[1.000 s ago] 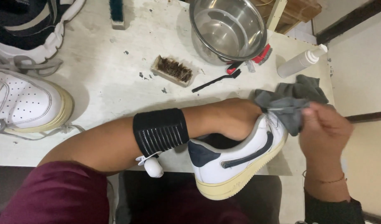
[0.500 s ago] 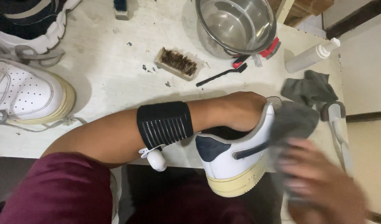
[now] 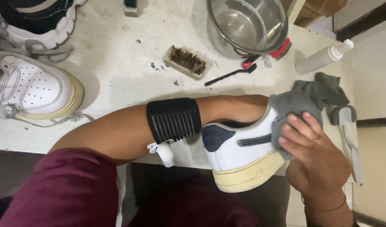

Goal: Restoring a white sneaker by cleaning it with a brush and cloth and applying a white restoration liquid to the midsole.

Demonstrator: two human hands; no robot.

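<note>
A white sneaker (image 3: 239,153) with a navy heel patch and a yellowed sole is held at the table's near edge, heel toward me. My left hand is hidden inside the shoe; only the wrist (image 3: 235,108) and the forearm with a black band (image 3: 174,120) show. My right hand (image 3: 313,153) presses a grey cloth (image 3: 296,105) flat against the shoe's side, fingers spread over the cloth.
A second white sneaker (image 3: 33,90) lies at the left, a dark sneaker (image 3: 37,19) behind it. A steel bowl (image 3: 246,23), a wooden bristle brush (image 3: 186,62), a thin black brush (image 3: 228,75), a white spray bottle (image 3: 323,59) and a grey-handled tool (image 3: 348,134) lie on the stained white table (image 3: 117,67).
My right hand with the cloth swept down the shoe's side, then came back up and now rests against the upper. The shoe shifted slightly.
</note>
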